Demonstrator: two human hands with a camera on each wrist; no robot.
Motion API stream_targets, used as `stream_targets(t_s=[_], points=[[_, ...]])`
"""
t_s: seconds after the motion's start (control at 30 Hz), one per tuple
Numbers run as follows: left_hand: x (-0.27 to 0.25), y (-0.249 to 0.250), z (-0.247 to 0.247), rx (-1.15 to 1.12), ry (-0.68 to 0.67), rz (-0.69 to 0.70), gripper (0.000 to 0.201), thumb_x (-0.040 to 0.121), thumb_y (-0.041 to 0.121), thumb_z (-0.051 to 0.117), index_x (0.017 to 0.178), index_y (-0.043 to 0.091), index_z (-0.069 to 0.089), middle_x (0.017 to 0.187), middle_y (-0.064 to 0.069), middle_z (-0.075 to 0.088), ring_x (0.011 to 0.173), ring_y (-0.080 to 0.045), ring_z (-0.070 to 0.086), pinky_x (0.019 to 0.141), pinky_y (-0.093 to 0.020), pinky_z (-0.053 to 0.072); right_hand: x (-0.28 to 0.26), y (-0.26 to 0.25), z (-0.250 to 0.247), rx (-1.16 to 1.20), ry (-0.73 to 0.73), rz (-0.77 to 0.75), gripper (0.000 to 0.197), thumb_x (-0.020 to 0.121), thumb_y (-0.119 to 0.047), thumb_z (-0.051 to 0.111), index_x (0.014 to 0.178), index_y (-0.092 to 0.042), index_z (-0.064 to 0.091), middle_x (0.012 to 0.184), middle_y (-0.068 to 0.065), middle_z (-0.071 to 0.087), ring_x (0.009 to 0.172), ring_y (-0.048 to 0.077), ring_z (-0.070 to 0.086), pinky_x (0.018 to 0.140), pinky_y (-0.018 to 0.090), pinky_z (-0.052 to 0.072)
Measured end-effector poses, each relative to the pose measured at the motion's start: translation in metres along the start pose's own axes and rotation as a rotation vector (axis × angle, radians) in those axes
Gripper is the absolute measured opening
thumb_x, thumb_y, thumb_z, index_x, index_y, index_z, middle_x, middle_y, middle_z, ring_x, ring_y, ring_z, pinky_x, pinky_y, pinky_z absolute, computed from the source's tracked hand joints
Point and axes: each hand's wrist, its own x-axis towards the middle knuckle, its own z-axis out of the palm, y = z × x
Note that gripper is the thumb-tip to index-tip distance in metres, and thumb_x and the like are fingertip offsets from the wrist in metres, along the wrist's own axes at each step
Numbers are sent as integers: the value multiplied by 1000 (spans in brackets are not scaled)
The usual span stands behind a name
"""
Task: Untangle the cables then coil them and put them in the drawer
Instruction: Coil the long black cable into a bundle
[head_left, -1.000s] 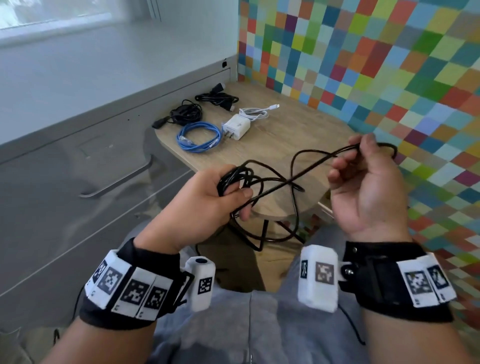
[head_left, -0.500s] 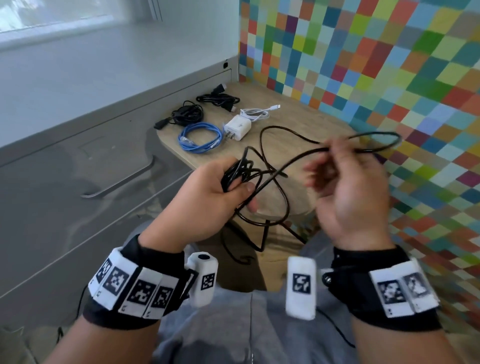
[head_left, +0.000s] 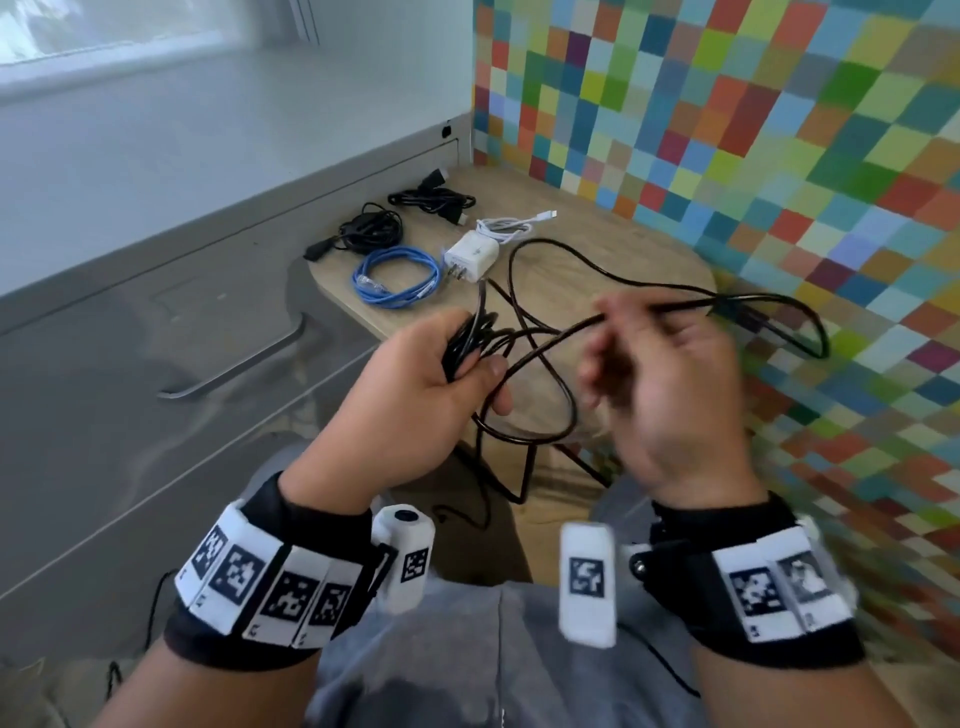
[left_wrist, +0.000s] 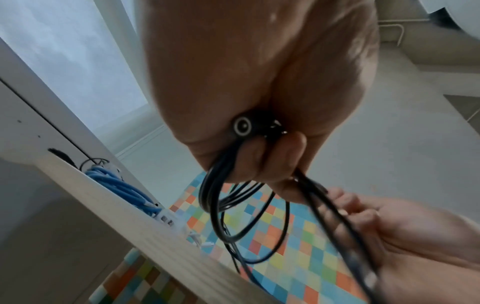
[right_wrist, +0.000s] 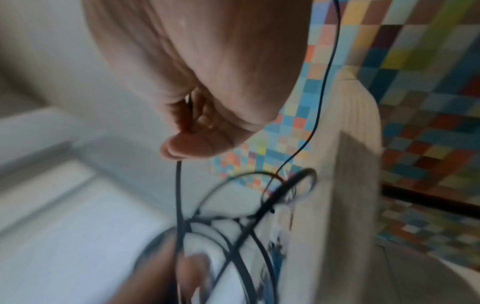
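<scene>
A long black cable hangs in loose loops between my hands, above the near edge of a small wooden table. My left hand grips a bunch of its loops; the left wrist view shows the cable and a round plug end in the fist. My right hand, blurred by motion, pinches a single strand, which the right wrist view shows as the cable leaving my fingertips. One loop trails right past the table edge.
On the table's far side lie a coiled blue cable, a white charger with white cable, and two coiled black cables. A grey drawer front with a metal handle is at left. A chequered wall stands at right.
My right hand has swung left towards the left hand with its strand. The loops have shifted and one now arcs over the table near the charger. The left hand has kept its grip.
</scene>
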Motion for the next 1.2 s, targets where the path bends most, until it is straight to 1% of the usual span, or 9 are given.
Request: stream_targets(t_s=[0.2, 0.33, 0.47, 0.6, 0.73, 0.83, 0.93, 1.07, 1.2], points=[[2, -17, -11, -15, 167, -43, 13, 100, 16, 61, 88, 12, 60, 77, 9, 75, 70, -21, 67, 76, -46, 55, 21, -4, -37, 346, 359, -16, 20, 109, -18, 47, 115, -14, 65, 95, 2, 75, 74, 16, 70, 58, 25, 52], [5, -6, 2, -43, 202, -31, 16, 101, 17, 59, 87, 25, 60, 85, 10, 77, 63, -37, 58, 59, -53, 55, 10, 13, -13, 210, 217, 33, 23, 106, -6, 47, 102, -13, 68, 85, 9, 70, 68, 22, 68, 58, 33, 55], [4, -9, 16, 3, 167, -84, 13, 100, 21, 59, 90, 27, 62, 83, 21, 74, 56, -6, 58, 60, -40, 51, 4, 19, 2, 61, 23, 98, 31, 102, 8, 43, 114, -10, 66, 90, 13, 69, 73, 29, 68, 59, 38, 60], [6, -13, 17, -6, 236, -110, 8, 100, 22, 59, 94, 20, 64, 84, 25, 72, 59, -7, 60, 63, -37, 54, 0, 12, 2, 257, -110, 134, 42, 97, 15, 30, 85, -1, 67, 89, 17, 69, 80, 33, 73, 69, 39, 62], [3, -8, 18, -37, 73, -94, 6, 100, 32, 64, 94, 31, 66, 87, 11, 76, 60, -13, 64, 60, -48, 56, -1, -4, 0, 556, -168, 134, 35, 88, 7, 37, 69, -6, 63, 84, 17, 69, 77, 31, 73, 67, 36, 63], [-3, -2, 20, -149, -122, -29, 11, 102, 15, 62, 98, 25, 63, 95, 8, 79, 52, 3, 59, 51, -19, 46, 4, -11, -7, 826, -19, 75, 28, 78, 5, 41, 64, -5, 62, 82, 16, 71, 78, 29, 76, 64, 35, 64], [-8, 1, 17, -345, -176, -18, 6, 102, 8, 59, 97, 12, 61, 90, -5, 79, 43, -16, 49, 40, -22, 38, 14, -9, -23, 921, 166, 23, 23, 73, 8, 41, 68, -4, 60, 89, 18, 73, 86, 32, 77, 69, 37, 64], [-5, -2, 13, -513, -19, 12, 45, 100, 7, 60, 69, 39, 67, 74, -9, 73, 43, -12, 48, 39, -19, 36, 19, 3, -35, 617, 295, 87, 28, 91, 7, 43, 83, -12, 62, 98, 12, 75, 94, 27, 75, 69, 34, 61], [-1, 0, 15, -515, 164, 26, 40, 99, 13, 63, 68, 39, 62, 72, -7, 71, 46, -13, 50, 42, -19, 39, 11, 12, -22, 127, 203, 149, 13, 99, -28, 64, 99, -15, 67, 88, 2, 69, 76, 15, 66, 61, 32, 56]])
